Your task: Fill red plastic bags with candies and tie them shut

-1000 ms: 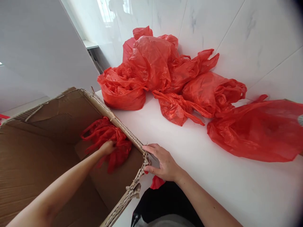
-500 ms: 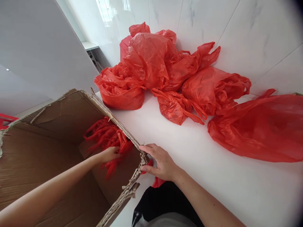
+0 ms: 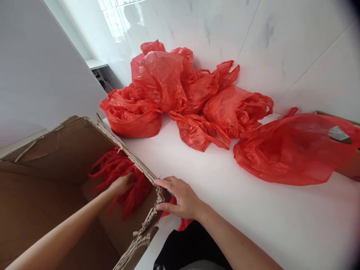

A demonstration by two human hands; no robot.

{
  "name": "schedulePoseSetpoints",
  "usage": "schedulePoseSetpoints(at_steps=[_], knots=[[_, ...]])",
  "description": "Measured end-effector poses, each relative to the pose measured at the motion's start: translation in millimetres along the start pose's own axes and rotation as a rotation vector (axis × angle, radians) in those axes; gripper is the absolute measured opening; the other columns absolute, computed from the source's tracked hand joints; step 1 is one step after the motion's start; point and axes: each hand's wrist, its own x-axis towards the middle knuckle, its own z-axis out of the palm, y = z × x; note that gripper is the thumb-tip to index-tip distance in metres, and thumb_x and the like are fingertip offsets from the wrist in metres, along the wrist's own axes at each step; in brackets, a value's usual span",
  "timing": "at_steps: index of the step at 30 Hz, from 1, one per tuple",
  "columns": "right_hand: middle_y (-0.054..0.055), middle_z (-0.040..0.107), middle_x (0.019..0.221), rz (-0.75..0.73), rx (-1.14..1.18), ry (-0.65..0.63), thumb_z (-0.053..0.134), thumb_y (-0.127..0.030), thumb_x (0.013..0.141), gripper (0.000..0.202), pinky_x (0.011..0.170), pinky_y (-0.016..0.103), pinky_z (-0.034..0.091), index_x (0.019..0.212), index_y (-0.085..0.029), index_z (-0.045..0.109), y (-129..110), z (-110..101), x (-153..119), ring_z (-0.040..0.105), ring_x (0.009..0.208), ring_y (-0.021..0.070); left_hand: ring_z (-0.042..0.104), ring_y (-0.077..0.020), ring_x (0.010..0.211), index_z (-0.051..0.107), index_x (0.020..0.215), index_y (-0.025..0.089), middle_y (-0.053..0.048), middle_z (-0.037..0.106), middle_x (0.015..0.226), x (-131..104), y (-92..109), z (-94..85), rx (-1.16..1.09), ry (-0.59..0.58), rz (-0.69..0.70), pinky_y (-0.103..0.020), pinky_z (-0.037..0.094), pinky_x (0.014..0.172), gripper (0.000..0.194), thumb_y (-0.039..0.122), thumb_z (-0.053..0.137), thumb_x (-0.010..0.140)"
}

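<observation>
Inside a large cardboard box, my left hand reaches down into a bunch of red plastic bags against the right-hand wall. Its fingers are partly buried and look closed on the bags. At the box's near right corner, my right hand grips the torn rim, thumb and fingers around the edge. A scrap of red plastic shows just below my right hand, mostly hidden.
A heap of filled red plastic bags lies on the white surface against the tiled wall. A small tied bag sits in front. A loose, opened-out red bag lies right, partly over a brown box.
The view has turned a little right, so the bags and box appear farther left. My left hand has pressed lower into the red bags. My right hand stays on the box corner.
</observation>
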Motion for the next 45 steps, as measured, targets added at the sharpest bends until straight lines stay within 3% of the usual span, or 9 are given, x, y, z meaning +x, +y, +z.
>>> schedulePoseSetpoints(at_steps=[5,9,14,18,24,30,37,41,45], knots=[[0.005,0.059,0.118,-0.010,-0.004,0.019,0.059,-0.061,0.084,0.066,0.093,0.033,0.044,0.142,-0.034,0.042,1.5,1.2,1.1,0.057,0.101,0.0184,0.060,-0.0181,0.079,0.059,0.107,0.018,-0.003,0.066,0.087,-14.4,11.8,-102.4,-0.020,0.553,-0.138,-0.031,0.048,0.072,0.028,0.039,0.046,0.094],[0.005,0.059,0.119,-0.025,-0.019,0.018,0.057,-0.063,0.084,0.067,0.092,0.034,0.044,0.143,-0.034,0.040,2.2,1.4,1.7,0.057,0.104,0.0191,0.060,-0.0173,0.084,0.052,0.113,0.015,-0.007,0.064,0.099,-18.5,75.7,-146.7,-0.023,0.859,0.103,-0.030,0.048,0.078,0.033,0.040,0.038,0.096],[0.006,0.058,0.121,-0.012,-0.035,-0.004,0.057,-0.061,0.086,0.067,0.093,0.034,0.044,0.144,-0.035,0.038,0.7,-0.3,-0.1,0.056,0.107,0.0198,0.054,-0.0179,0.117,0.059,0.122,0.025,-0.002,0.062,0.127,16.5,196.8,-139.3,0.132,0.664,0.777,-0.030,0.041,0.100,0.031,0.033,0.047,0.094],[0.005,0.058,0.118,0.007,-0.051,-0.002,0.057,-0.063,0.084,0.068,0.091,0.034,0.045,0.144,-0.037,0.037,0.9,0.6,-1.5,0.057,0.102,0.0195,0.046,-0.0236,0.127,0.050,0.137,0.024,-0.005,0.054,0.141,59.2,260.3,-133.2,0.282,0.571,0.966,-0.038,0.039,0.101,0.047,0.019,0.048,0.090],[0.003,0.059,0.115,0.033,-0.067,-0.012,0.055,-0.068,0.082,0.069,0.090,0.034,0.046,0.143,-0.041,0.038,1.6,-0.1,1.1,0.058,0.101,0.0194,0.055,-0.0305,0.108,0.067,0.115,0.019,-0.012,0.066,0.109,90.7,289.0,-146.7,0.448,0.481,0.975,-0.046,0.039,0.094,0.038,0.025,0.063,0.078],[0.003,0.059,0.118,0.030,-0.047,0.003,0.054,-0.068,0.082,0.069,0.093,0.034,0.044,0.143,-0.041,0.037,3.1,0.2,0.8,0.058,0.105,0.0193,0.046,-0.0318,0.123,0.074,0.096,0.023,-0.009,0.055,0.130,102.1,311.3,-159.0,0.474,0.384,1.016,-0.042,0.037,0.099,0.031,0.030,0.070,0.066],[0.004,0.058,0.117,0.023,-0.001,-0.009,0.054,-0.063,0.087,0.064,0.093,0.033,0.044,0.144,-0.038,0.039,1.6,-3.1,-1.9,0.056,0.103,0.0183,0.061,-0.0198,0.084,0.068,0.090,0.017,-0.004,0.062,0.091,53.5,280.6,-181.1,0.346,0.303,0.963,-0.029,0.047,0.076,0.022,0.025,0.058,0.072],[0.004,0.057,0.120,0.021,0.017,-0.022,0.054,-0.060,0.088,0.063,0.095,0.033,0.043,0.144,-0.037,0.038,1.7,-4.0,-2.3,0.055,0.106,0.0179,0.061,-0.0157,0.076,0.059,0.101,0.014,-0.002,0.061,0.085,-16.0,212.8,-210.5,0.101,0.357,0.801,-0.028,0.050,0.070,0.030,0.034,0.045,0.083],[0.005,0.057,0.118,0.002,0.010,-0.024,0.053,-0.059,0.089,0.062,0.093,0.035,0.043,0.144,-0.034,0.039,3.3,-2.7,-2.2,0.055,0.102,0.0187,0.066,-0.0210,0.080,0.056,0.123,0.019,-0.001,0.069,0.087,-69.6,125.3,-207.1,-0.594,0.219,0.345,-0.036,0.054,0.071,0.066,0.061,0.057,0.073]])
